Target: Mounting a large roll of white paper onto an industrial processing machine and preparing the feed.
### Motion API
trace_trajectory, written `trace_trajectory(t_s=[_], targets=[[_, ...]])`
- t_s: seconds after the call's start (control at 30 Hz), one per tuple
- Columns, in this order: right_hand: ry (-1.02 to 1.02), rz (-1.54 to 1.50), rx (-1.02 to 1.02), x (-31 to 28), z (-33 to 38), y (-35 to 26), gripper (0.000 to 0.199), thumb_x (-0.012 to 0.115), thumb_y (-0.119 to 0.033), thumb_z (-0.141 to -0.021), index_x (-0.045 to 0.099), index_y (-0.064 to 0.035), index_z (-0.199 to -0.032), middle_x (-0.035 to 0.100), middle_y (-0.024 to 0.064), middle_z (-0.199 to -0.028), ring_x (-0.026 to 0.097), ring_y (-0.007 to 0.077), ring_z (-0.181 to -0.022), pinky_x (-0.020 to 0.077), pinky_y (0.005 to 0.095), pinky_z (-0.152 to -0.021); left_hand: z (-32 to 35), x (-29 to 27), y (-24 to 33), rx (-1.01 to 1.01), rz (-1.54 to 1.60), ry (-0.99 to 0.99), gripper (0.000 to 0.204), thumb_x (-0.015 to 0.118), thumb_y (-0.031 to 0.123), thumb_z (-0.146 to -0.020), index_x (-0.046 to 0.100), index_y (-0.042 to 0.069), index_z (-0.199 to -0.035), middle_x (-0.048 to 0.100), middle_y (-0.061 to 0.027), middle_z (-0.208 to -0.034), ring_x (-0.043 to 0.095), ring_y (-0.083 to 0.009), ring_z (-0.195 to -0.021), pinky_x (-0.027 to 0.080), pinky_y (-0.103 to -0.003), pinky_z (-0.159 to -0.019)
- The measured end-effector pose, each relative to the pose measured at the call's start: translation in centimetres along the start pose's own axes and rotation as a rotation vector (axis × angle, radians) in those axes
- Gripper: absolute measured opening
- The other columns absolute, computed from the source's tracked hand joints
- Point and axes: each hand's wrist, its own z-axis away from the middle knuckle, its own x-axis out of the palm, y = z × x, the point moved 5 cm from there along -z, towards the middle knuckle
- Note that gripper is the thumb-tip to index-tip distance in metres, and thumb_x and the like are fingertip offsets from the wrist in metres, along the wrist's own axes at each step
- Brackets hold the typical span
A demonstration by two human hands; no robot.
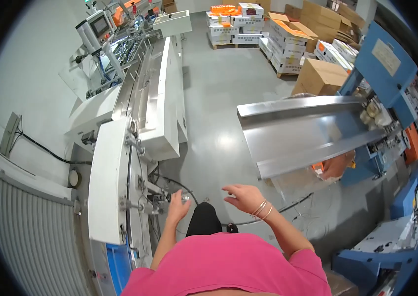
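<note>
My left hand (pixel 178 207) is raised beside the long white machine (pixel 108 187), close to its metal rods and fittings. Its fingers point forward, somewhat apart, and I see nothing held in them. In front of my body, my right hand (pixel 244 197) hangs in the air with fingers stretched out and nothing in it. Thin bracelets (pixel 262 209) circle the right wrist. Ahead and to the right of that hand is a shiny metal trough (pixel 298 140), apart from it, joined to a blue machine (pixel 384 69).
Black cables (pixel 288 208) lie across the grey floor. A control panel (pixel 98 29) stands over the conveyor (pixel 142 98) at the far left. Stacked white cartons (pixel 233 29) and brown boxes (pixel 320 76) stand at the back. Blue machinery (pixel 386 246) is at the near right.
</note>
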Motion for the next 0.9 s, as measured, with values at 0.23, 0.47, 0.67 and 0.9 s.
trace_trajectory(t_s=[0.23, 0.47, 0.67, 0.9], targets=[[-0.205, 0.139, -0.082, -4.3, -16.1, 2.2, 0.026, 0.059, -0.023, -0.075, 0.054, -0.0124, -0.098, 0.059, 0.0063, -0.083, 0.059, 0.0259, -0.077, 0.0478, 0.0354, -0.062, -15.3, -1.3, -3.9, -0.063, 0.160, -0.017, 0.055, 0.061, 0.027, -0.073, 0.043, 0.001, -0.118, 0.050, -0.0212, -0.108, 0.055, -0.0295, -0.085, 0.043, -0.036, -0.077], [-0.524, 0.256, 0.081, -1.4, -28.8, 10.9, 0.034, 0.059, -0.031, -0.075, 0.052, -0.0131, -0.104, 0.059, 0.0098, -0.090, 0.058, 0.0297, -0.082, 0.0465, 0.0397, -0.068, -24.9, -3.6, -1.0, -0.015, 0.346, -0.252, 0.046, 0.061, 0.021, -0.077, 0.046, 0.001, -0.115, 0.057, -0.0150, -0.100, 0.059, -0.0181, -0.070, 0.047, -0.030, -0.062], [-0.802, 0.234, 0.140, 3.3, -37.7, 23.2, 0.035, 0.059, -0.033, -0.072, 0.059, -0.0105, -0.099, 0.062, 0.0131, -0.089, 0.057, 0.0322, -0.086, 0.0459, 0.0395, -0.074, -32.6, -3.8, 0.3, -0.166, 0.423, -0.284, 0.048, 0.059, 0.028, -0.080, 0.045, 0.003, -0.118, 0.054, -0.0169, -0.108, 0.058, -0.0213, -0.083, 0.046, -0.032, -0.071], [-1.125, 0.450, 0.212, 7.1, -46.7, 43.4, 0.038, 0.058, -0.038, -0.070, 0.063, -0.0067, -0.091, 0.062, 0.0162, -0.089, 0.059, 0.0329, -0.084, 0.0472, 0.0428, -0.073, -46.1, -3.4, 1.8, -0.325, 0.515, -0.107, 0.048, 0.059, 0.029, -0.079, 0.046, 0.004, -0.118, 0.054, -0.0156, -0.110, 0.057, -0.0221, -0.090, 0.046, -0.033, -0.076]])
